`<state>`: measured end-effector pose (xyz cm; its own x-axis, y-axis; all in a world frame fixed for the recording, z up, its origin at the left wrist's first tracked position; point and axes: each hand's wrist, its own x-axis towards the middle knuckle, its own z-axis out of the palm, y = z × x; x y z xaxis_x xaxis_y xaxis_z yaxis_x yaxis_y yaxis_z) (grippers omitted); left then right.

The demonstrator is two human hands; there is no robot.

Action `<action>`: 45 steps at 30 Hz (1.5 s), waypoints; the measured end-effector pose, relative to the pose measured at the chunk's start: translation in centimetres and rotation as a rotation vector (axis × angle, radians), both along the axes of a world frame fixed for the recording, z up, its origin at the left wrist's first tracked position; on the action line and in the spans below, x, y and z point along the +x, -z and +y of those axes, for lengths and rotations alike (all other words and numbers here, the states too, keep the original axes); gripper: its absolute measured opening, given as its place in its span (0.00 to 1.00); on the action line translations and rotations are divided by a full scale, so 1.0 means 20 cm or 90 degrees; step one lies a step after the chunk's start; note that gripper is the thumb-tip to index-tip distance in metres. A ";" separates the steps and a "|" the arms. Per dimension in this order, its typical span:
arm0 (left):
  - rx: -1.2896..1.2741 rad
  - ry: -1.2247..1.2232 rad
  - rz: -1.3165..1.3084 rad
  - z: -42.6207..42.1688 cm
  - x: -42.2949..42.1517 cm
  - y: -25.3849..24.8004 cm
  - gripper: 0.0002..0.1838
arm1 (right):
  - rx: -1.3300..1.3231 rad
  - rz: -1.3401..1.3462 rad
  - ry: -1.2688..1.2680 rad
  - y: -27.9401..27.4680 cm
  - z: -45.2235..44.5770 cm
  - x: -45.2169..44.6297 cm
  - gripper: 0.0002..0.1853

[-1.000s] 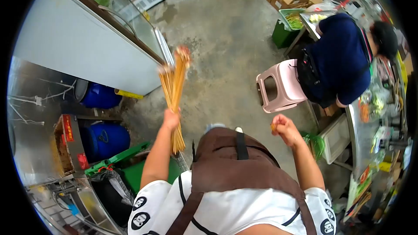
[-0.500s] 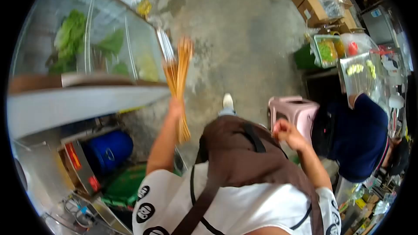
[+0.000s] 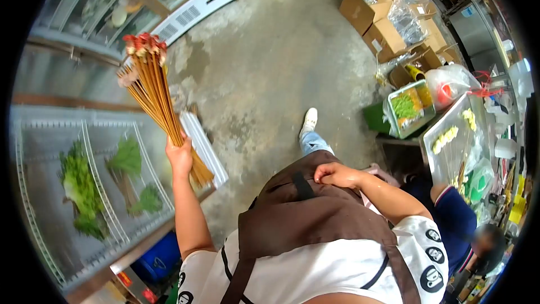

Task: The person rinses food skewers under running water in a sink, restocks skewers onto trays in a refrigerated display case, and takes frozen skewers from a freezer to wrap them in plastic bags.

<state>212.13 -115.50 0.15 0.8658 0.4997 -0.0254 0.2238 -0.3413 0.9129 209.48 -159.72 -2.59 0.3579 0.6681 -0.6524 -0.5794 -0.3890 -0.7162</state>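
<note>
My left hand (image 3: pixel 179 155) is wrapped round a bundle of long wooden skewers (image 3: pixel 156 98). Red and pale food pieces sit at their far tips, and the bare ends fan out below the fist. My right hand (image 3: pixel 336 175) rests against the brown apron (image 3: pixel 298 214) at my waist, its fingers curled; whether anything is inside them is hidden. To the left of the skewers, leafy greens (image 3: pixel 84 191) lie behind glass on wire shelves in a display fridge (image 3: pixel 90 141).
A co-worker in dark blue (image 3: pixel 454 214) is at my right, beside a metal tray (image 3: pixel 430 157) of skewered pieces. Cardboard boxes (image 3: pixel 360 14) and a green bin (image 3: pixel 378 118) stand ahead on the right. A second fridge (image 3: pixel 194 11) stands ahead on the left.
My left hand has carried the skewers left, up to the glass fridge. My right hand has come in to the apron. The view has turned and moved forward, bringing the fridge shelves into sight.
</note>
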 end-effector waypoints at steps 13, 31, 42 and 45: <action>-0.043 0.023 0.095 -0.64 1.54 -0.14 0.10 | -0.180 -0.821 -0.386 -0.03 -0.41 1.80 0.10; -0.089 0.511 0.015 -1.83 5.36 -0.23 0.08 | -0.394 -0.510 -0.485 0.03 -1.24 4.63 0.17; -0.064 0.448 0.153 -2.38 7.10 -0.46 0.13 | -0.228 -0.302 -0.457 0.09 -1.75 6.72 0.20; -0.111 0.396 0.105 -2.45 7.57 -0.30 0.13 | -0.250 -0.240 -0.535 -0.23 -1.85 7.23 0.19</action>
<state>363.45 -164.41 6.08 0.9694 -0.1144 -0.2171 0.1741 -0.3025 0.9371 354.04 -196.73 1.94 0.0976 0.5609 -0.8221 0.2311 -0.8162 -0.5295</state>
